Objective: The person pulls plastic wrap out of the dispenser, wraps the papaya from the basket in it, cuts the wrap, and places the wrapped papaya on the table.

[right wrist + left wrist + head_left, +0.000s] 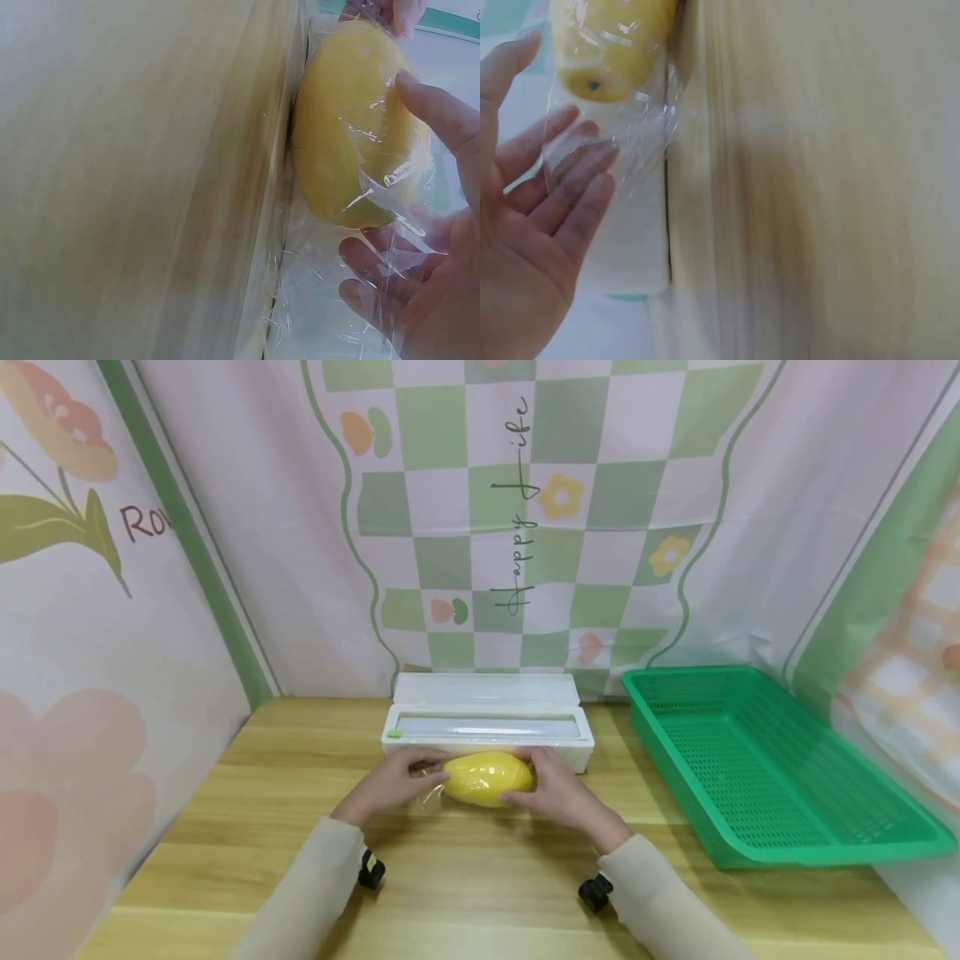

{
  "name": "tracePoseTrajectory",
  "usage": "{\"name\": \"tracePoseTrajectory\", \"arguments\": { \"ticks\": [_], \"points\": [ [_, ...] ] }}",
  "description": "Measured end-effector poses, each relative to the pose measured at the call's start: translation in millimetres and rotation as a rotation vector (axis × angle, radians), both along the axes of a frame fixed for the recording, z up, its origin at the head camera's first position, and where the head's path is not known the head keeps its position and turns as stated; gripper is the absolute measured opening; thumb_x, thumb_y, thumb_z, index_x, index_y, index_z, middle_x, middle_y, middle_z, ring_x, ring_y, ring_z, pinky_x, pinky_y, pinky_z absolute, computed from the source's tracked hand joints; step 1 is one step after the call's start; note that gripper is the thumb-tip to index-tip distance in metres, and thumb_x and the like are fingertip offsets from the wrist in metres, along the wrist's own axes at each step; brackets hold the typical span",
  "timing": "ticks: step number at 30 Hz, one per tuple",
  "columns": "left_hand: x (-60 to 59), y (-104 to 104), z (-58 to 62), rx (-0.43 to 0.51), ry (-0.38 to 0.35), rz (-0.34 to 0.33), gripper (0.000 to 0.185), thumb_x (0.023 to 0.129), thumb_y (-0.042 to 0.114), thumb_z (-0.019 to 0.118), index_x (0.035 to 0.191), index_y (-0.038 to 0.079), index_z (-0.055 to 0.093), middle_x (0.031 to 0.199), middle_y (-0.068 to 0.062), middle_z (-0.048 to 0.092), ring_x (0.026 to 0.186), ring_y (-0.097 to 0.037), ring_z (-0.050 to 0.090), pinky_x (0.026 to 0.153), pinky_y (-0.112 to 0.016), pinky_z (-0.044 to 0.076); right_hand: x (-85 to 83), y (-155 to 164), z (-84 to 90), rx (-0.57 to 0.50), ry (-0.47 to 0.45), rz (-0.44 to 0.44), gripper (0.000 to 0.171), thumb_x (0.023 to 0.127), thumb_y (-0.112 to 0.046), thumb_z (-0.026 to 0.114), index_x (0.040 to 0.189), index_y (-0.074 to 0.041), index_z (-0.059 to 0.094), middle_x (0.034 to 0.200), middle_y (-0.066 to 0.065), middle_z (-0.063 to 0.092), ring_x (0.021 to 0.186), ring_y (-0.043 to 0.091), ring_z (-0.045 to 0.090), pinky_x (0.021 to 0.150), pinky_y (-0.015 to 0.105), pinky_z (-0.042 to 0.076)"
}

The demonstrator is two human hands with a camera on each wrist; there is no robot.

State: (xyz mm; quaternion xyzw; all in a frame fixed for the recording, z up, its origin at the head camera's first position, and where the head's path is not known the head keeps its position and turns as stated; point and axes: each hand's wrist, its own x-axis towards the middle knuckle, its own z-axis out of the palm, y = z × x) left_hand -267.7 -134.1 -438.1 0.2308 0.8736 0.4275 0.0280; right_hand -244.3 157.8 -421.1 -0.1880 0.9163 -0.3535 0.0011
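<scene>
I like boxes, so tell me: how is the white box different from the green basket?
The white box is long, narrow and solid-walled; the green basket is wide, shallow and full of small holes. The white box holds a roll of clear wrap behind the two hands; nothing shows in the green basket off to the right. Both sit on the wooden table.

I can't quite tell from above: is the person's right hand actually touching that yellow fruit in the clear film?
Touching. The right wrist view shows a finger of the right hand pressed onto the clear film over the yellow fruit, no gap.
</scene>
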Motion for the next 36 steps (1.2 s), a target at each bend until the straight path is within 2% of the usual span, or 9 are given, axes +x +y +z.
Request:
{"name": "tracePoseTrajectory", "arguments": {
  "ticks": [5,9,13,16,18,21,25,30,36],
  "points": [
    [3.1,-11,6.3,0.088,0.057,0.136,0.023,0.096,0.030,0.071,0.114,0.017,0.074,0.107,0.007,0.070,0.099,-0.012,0.064,0.091,-0.034,0.054,0.9,1,-0.2,-0.005,-0.002,0.004,0.073,0.082,-0.040,0.084,0.136,-0.001,0.053,0.134,0.014,0.052,0.122,0.028,0.050,0.103,0.046,0.045],
    [4.0,-18,10.2,0.212,0.151,0.244,0.013,0.094,0.022,0.073,0.104,0.013,0.076,0.100,0.004,0.070,0.094,-0.015,0.064,0.088,-0.038,0.054,1.5,2,-1.5,0.006,0.009,0.006,0.073,0.082,-0.042,0.083,0.137,-0.002,0.053,0.133,0.012,0.052,0.121,0.027,0.051,0.102,0.046,0.046],
    [2.2,-22,10.6,0.303,0.226,0.353,0.018,0.092,0.019,0.074,0.108,0.011,0.072,0.108,-0.001,0.067,0.104,-0.021,0.060,0.095,-0.044,0.048,1.6,3,-2.5,0.013,0.024,0.016,0.074,0.082,-0.043,0.083,0.137,-0.002,0.053,0.134,0.012,0.052,0.122,0.028,0.051,0.101,0.046,0.046],
    [-0.6,-24,9.5,0.341,0.217,0.426,0.031,0.091,0.019,0.075,0.119,0.009,0.066,0.120,-0.006,0.061,0.115,-0.026,0.054,0.102,-0.046,0.043,0.6,3,-3.1,0.008,0.042,0.041,0.072,0.082,-0.041,0.083,0.135,-0.002,0.055,0.133,0.012,0.053,0.121,0.027,0.051,0.100,0.045,0.047],
    [-2.9,-25,8.6,0.352,0.191,0.452,0.041,0.092,0.019,0.075,0.127,0.006,0.061,0.127,-0.011,0.056,0.120,-0.029,0.050,0.105,-0.047,0.040,-0.6,3,-3.8,0.001,0.049,0.064,0.069,0.082,-0.039,0.084,0.135,-0.003,0.056,0.132,0.010,0.055,0.118,0.025,0.052,0.098,0.044,0.047],
    [-6.4,-27,6.5,0.350,0.123,0.472,0.051,0.092,0.022,0.075,0.135,0.005,0.054,0.135,-0.013,0.050,0.125,-0.031,0.046,0.108,-0.047,0.038,-2.2,3,-4.7,-0.013,0.046,0.087,0.065,0.082,-0.036,0.084,0.134,-0.006,0.058,0.129,0.007,0.057,0.114,0.021,0.053,0.095,0.042,0.048],
    [-9.9,-28,2.5,0.331,0.043,0.460,0.064,0.091,0.026,0.076,0.143,0.004,0.046,0.144,-0.014,0.042,0.133,-0.033,0.041,0.110,-0.048,0.037,-3.1,2,-4.9,-0.027,0.025,0.077,0.064,0.084,-0.036,0.083,0.134,-0.007,0.058,0.128,0.006,0.058,0.112,0.020,0.054,0.094,0.041,0.048],
    [-14.2,-26,-3.7,0.334,-0.011,0.424,0.078,0.090,0.029,0.077,0.151,0.003,0.035,0.152,-0.017,0.034,0.139,-0.034,0.034,0.113,-0.049,0.035,-4.0,0,-5.1,-0.046,0.006,0.050,0.065,0.084,-0.035,0.083,0.135,-0.005,0.057,0.126,0.007,0.057,0.110,0.020,0.055,0.092,0.040,0.049],
    [-16.0,-23,-5.6,0.369,-0.046,0.414,0.083,0.088,0.028,0.079,0.153,0.003,0.033,0.151,-0.018,0.033,0.137,-0.032,0.036,0.113,-0.044,0.035,-5.4,0,-7.3,-0.052,0.007,0.039,0.066,0.083,-0.034,0.084,0.135,-0.004,0.056,0.126,0.007,0.057,0.110,0.020,0.055,0.094,0.040,0.049]
  ]
}}
